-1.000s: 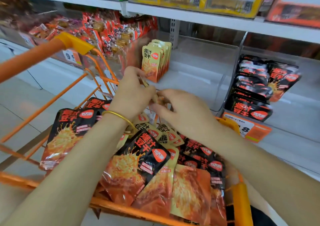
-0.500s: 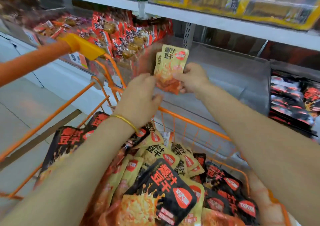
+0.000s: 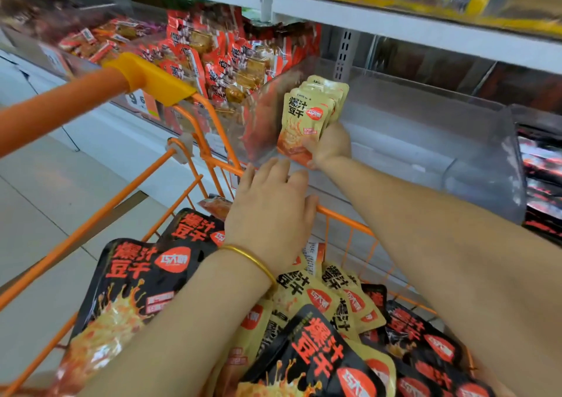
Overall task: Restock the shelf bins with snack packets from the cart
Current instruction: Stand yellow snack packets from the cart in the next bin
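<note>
The right hand grips a small stack of yellow snack packets by their lower edge, holding them upright at the left end of a clear plastic shelf bin, just beside its transparent left wall. The left hand is free, fingers loosely spread and palm down, hovering over the far rim of the orange wire cart just below the held stack; a gold bangle circles its wrist. Inside the cart lie many more packets in a loose heap: small yellow ones in the middle, larger black ones around and on top of them. The bin to the left holds red packets, and a bin at the far right holds black packets. The cart's orange handle crosses the left of the view.
</note>
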`<state>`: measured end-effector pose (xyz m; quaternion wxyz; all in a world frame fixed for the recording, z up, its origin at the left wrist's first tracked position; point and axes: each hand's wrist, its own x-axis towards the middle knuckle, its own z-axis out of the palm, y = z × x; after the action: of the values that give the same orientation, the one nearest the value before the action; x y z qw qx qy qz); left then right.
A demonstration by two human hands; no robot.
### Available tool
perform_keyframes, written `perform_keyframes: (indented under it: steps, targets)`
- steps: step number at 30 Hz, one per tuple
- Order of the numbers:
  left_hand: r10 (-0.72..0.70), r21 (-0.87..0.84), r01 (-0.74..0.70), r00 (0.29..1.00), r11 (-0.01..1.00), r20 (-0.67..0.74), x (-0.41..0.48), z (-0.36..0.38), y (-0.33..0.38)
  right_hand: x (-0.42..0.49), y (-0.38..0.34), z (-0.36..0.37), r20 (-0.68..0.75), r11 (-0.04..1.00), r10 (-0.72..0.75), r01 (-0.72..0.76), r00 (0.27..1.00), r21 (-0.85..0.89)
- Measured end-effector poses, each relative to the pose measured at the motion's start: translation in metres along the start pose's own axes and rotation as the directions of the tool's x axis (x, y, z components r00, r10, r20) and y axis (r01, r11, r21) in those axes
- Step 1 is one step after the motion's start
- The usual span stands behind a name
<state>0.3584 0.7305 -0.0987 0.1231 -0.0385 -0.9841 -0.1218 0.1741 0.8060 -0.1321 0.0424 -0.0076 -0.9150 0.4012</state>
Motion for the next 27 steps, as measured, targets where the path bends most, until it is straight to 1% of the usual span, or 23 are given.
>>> perform_keyframes:
  steps: [1, 4, 6, 8, 9, 11, 12, 14, 15, 16, 17, 18, 19, 21, 23, 25, 27]
  targets:
    - [0.000, -0.011, 0.000, 1.000, 1.000, -0.011, 0.000, 0.000, -0.001, 0.000, 0.002, 0.001, -0.006, 0.999, 0.018, -0.017, 1.000, 0.049]
    - [-0.010, -0.030, 0.009, 1.000, 0.999, -0.019, 0.002, -0.002, -0.001, 0.001, 0.006, 0.000, 0.004, 0.993, 0.054, -0.054, 0.999, 0.103]
    - [-0.024, -0.095, 0.021, 0.999, 0.995, -0.033, 0.004, -0.004, -0.002, 0.001, 0.006, -0.005, 0.026, 0.982, 0.096, -0.099, 0.995, 0.162]
    - [-0.040, -0.194, 0.023, 0.996, 0.981, -0.081, 0.006, -0.008, -0.003, -0.001, 0.003, -0.013, 0.039, 0.980, 0.101, -0.106, 0.994, 0.166]
    - [-0.045, -0.227, 0.020, 0.994, 0.974, -0.105, 0.007, -0.010, -0.003, -0.004, -0.001, -0.021, 0.049, 0.984, 0.079, -0.085, 0.996, 0.155]
    - [-0.051, -0.240, 0.014, 0.988, 0.971, -0.148, 0.008, -0.014, -0.006, -0.026, -0.016, -0.044, 0.047, 0.983, -0.010, 0.001, 0.999, 0.185]
    - [-0.054, -0.234, 0.014, 0.985, 0.972, -0.165, 0.009, -0.016, -0.007, -0.044, -0.024, -0.057, 0.061, 0.972, -0.048, 0.033, 0.997, 0.232]
    - [-0.060, -0.213, 0.019, 0.981, 0.977, -0.184, 0.010, -0.018, -0.012, -0.091, -0.032, -0.084, 0.141, 0.929, -0.168, 0.109, 0.976, 0.353]
    - [-0.058, -0.196, 0.021, 0.981, 0.980, -0.186, 0.011, -0.019, -0.014, -0.117, -0.032, -0.095, 0.222, 0.917, -0.226, 0.130, 0.948, 0.377]
    - [-0.058, -0.177, 0.026, 0.982, 0.984, -0.177, 0.011, -0.018, -0.016, -0.139, -0.028, -0.100, 0.328, 0.929, -0.261, 0.144, 0.908, 0.342]
    - [-0.061, -0.160, 0.035, 0.985, 0.987, -0.161, 0.010, -0.018, -0.018, -0.156, -0.022, -0.099, 0.433, 0.954, -0.257, 0.154, 0.864, 0.258]
    - [-0.070, -0.149, 0.048, 0.987, 0.988, -0.143, 0.010, -0.018, -0.019, -0.168, -0.015, -0.094, 0.515, 0.973, -0.228, 0.178, 0.826, 0.145]
    - [-0.074, -0.135, 0.057, 0.989, 0.989, -0.126, 0.008, -0.017, -0.018, -0.175, -0.007, -0.087, 0.558, 0.976, -0.194, 0.217, 0.807, 0.024]
    - [-0.062, -0.073, 0.055, 0.993, 0.996, -0.104, 0.005, -0.017, -0.015, -0.180, 0.002, -0.072, 0.557, 0.929, -0.201, 0.337, 0.806, -0.153]
    - [-0.040, -0.010, 0.040, 0.994, 0.999, -0.105, 0.003, -0.016, -0.012, -0.183, 0.004, -0.064, 0.526, 0.866, -0.256, 0.434, 0.811, -0.249]
    - [-0.035, 0.012, 0.037, 0.994, 0.999, -0.106, 0.002, -0.015, -0.011, -0.187, 0.003, -0.058, 0.480, 0.853, -0.279, 0.444, 0.832, -0.274]
    - [-0.041, 0.012, 0.042, 0.994, 0.999, -0.101, 0.003, -0.015, -0.012, -0.192, 0.002, -0.054, 0.461, 0.870, -0.255, 0.409, 0.850, -0.275]
